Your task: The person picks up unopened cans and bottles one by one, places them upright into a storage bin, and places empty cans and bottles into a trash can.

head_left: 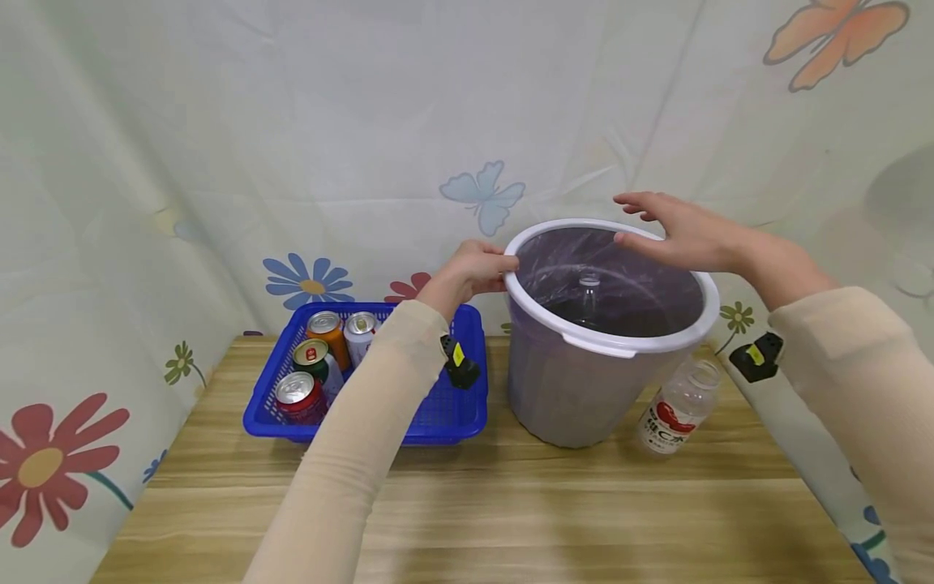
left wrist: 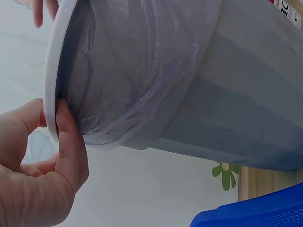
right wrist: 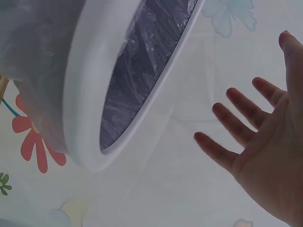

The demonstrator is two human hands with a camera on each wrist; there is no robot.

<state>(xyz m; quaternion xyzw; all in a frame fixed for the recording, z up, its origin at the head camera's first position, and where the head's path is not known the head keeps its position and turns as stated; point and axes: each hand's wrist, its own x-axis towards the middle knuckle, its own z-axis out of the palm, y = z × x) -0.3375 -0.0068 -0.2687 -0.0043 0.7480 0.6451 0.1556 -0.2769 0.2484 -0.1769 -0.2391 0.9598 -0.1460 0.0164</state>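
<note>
A grey trash can (head_left: 576, 389) with a white rim and a thin plastic liner (left wrist: 137, 61) stands on the table, tilted slightly. My left hand (head_left: 477, 268) pinches the rim at its left side, thumb on one face and fingers under the other, as the left wrist view shows. Above the can's far right side, my right hand (head_left: 682, 231) hovers with fingers spread and holds nothing; the right wrist view shows it apart from the rim. Inside the can a clear bottle (head_left: 589, 298) stands upright, its lower part dim.
Left of the can sits a blue plastic basket (head_left: 477, 397) with several drink cans, among them a red can (head_left: 299, 397). A clear bottle with a red and white label (head_left: 674, 410) leans at the can's right. A flower-printed curtain (head_left: 365, 122) hangs behind the wooden table (head_left: 511, 511).
</note>
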